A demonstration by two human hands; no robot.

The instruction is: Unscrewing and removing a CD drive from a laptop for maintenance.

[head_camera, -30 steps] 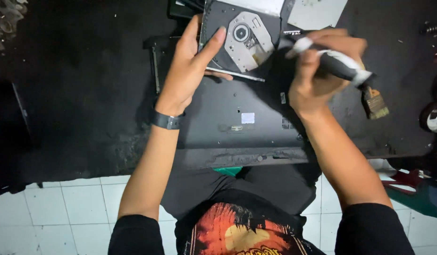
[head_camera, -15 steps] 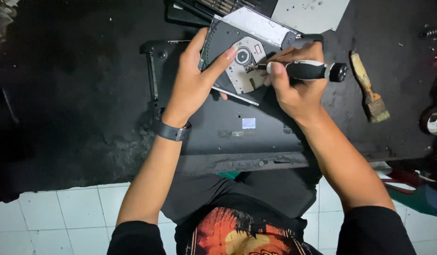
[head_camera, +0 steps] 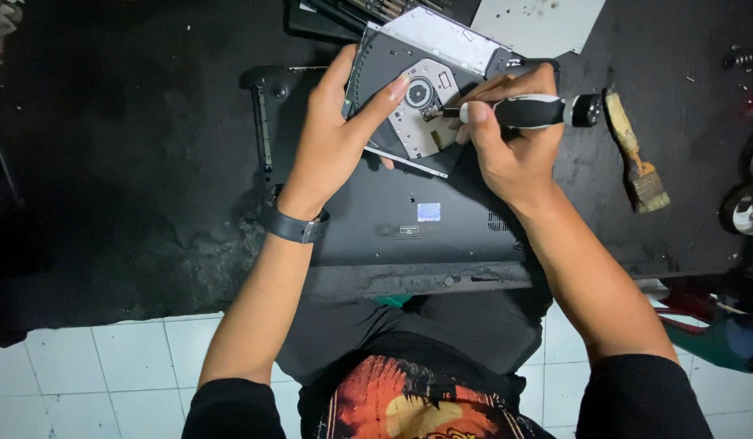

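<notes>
1. Drive (head_camera: 417, 97) — a slim optical drive, underside up — is tilted above the laptop (head_camera: 409, 219), gripped at its near-left edge by the left hand (head_camera: 336, 142), thumb across the metal plate
2. Since a second ago the right hand (head_camera: 507, 138) has turned the screwdriver (head_camera: 527, 111) from a raised, slanted hold to lying level, its tip now touching the drive's plate just right of the spindle hub — so I judge a screw there is being worked
3. Right hand is clenched round the screwdriver's handle
4. Tabletop (head_camera: 149, 162) is black and scuffed; a brush (head_camera: 637, 158) lies right of the hands, a grey panel (head_camera: 543, 24) beyond the drive
5. Below the tabletop edge — white floor tiles (head_camera: 92, 366)
</notes>
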